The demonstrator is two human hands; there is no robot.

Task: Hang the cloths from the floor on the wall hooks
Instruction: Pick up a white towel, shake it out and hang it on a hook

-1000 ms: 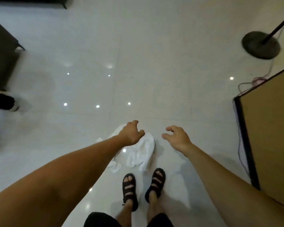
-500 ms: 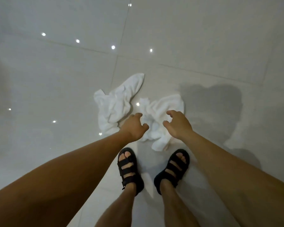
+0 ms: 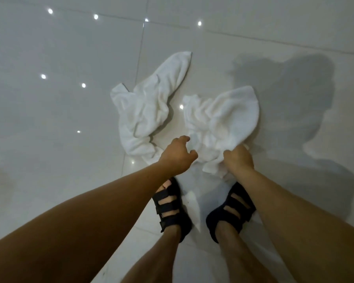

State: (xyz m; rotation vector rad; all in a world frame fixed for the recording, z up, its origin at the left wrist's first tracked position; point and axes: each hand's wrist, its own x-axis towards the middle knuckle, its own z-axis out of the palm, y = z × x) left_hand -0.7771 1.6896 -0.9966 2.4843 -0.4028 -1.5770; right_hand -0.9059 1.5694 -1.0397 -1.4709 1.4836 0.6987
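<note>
Two crumpled white cloths lie on the glossy tiled floor just ahead of my feet. The left cloth (image 3: 145,111) stretches from a raised corner at the top down to a bunch near my left hand. My right hand (image 3: 238,160) is closed on the near edge of the right cloth (image 3: 223,121), fingers buried in the fabric. My left hand (image 3: 177,155) hovers between the two cloths with its fingers curled and apart, holding nothing. No wall hooks are in view.
My feet in black strapped sandals (image 3: 172,209) stand right below the cloths. Pale shiny floor tiles (image 3: 59,119) surround everything, dotted with reflected ceiling lights. My shadow (image 3: 294,111) falls on the floor to the right.
I have bent down closer to the floor, so the cloths look larger. My right hand dropped onto the right cloth and closed on its near edge. My left hand stayed beside it.
</note>
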